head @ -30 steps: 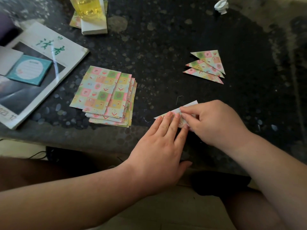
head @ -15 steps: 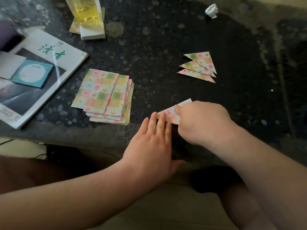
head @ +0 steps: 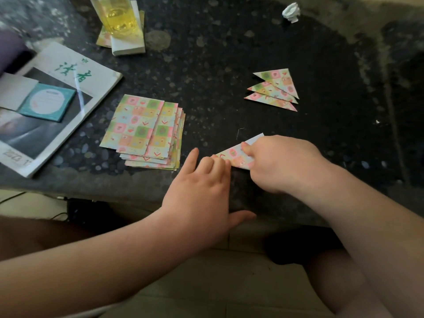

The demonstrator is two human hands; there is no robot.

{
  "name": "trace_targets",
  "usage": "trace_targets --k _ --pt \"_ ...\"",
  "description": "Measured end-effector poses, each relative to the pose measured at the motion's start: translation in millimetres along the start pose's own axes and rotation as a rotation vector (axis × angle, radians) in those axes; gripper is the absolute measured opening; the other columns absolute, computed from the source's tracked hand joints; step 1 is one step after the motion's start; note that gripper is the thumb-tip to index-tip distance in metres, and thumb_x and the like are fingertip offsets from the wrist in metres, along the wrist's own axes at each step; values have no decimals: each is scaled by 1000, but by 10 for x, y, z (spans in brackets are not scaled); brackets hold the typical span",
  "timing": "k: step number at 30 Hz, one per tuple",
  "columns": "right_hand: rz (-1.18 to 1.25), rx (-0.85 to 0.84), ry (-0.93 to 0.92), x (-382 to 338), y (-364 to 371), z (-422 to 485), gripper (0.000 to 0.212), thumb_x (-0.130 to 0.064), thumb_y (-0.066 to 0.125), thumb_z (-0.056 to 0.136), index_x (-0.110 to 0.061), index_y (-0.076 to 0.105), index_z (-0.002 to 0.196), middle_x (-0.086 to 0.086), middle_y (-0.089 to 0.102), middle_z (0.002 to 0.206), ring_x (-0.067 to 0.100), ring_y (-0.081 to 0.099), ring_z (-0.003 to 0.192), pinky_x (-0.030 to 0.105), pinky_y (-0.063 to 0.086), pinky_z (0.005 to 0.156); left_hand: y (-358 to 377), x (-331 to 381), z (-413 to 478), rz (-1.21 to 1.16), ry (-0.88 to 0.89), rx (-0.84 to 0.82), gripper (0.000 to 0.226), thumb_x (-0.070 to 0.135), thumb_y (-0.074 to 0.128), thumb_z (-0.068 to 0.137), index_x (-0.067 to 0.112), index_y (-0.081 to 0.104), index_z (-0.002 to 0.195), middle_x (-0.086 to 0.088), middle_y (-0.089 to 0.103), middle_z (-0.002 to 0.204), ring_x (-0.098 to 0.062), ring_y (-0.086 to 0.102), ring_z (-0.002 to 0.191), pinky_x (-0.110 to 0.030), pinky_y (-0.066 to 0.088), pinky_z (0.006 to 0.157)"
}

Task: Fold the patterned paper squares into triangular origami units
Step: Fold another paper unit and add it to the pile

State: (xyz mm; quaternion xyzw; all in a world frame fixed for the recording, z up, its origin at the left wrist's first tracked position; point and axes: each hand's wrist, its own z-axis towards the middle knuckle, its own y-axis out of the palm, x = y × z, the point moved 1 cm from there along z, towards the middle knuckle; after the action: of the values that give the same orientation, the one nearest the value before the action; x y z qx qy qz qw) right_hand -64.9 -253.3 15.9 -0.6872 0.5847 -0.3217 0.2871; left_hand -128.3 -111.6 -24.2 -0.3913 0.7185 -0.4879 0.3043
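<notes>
Right hand (head: 282, 164) curled, pinching pastel checked paper triangle (head: 234, 154) on dark speckled stone table (head: 229, 65). Left hand (head: 202, 196) spread open, fingertips pressing triangle's left tip.

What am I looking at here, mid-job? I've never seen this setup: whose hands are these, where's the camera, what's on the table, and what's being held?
There is no machine here. These are a person's two bare hands, seen from a single camera worn on the head and looking down. The left hand presses its fingertips on one corner of a half-folded paper, while the right hand pinches the other end. On the dark table lie a stack of patterned squares, three finished triangles, a magazine with a teal card on it, a glass of yellow liquid and a crumpled white scrap.
</notes>
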Motion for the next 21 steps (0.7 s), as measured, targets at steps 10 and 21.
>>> trace_targets --k 10,21 --pt "13 -29 -50 68 -7 58 65 -27 50 100 -45 28 158 0 50 148 27 54 128 43 54 94 -78 144 86 83 90 -38 125 96 37 71 22 -9 160 -22 25 148 -43 23 138 -64 -4 120" --pt "-21 -44 -167 155 -50 250 48 -23 28 110 -23 41 157 8 60 134 21 60 97 33 50 81 0 332 233 40 232 58 134 102 36 62 1 36 150 -15 42 146 -35 39 129 -47 28 116"
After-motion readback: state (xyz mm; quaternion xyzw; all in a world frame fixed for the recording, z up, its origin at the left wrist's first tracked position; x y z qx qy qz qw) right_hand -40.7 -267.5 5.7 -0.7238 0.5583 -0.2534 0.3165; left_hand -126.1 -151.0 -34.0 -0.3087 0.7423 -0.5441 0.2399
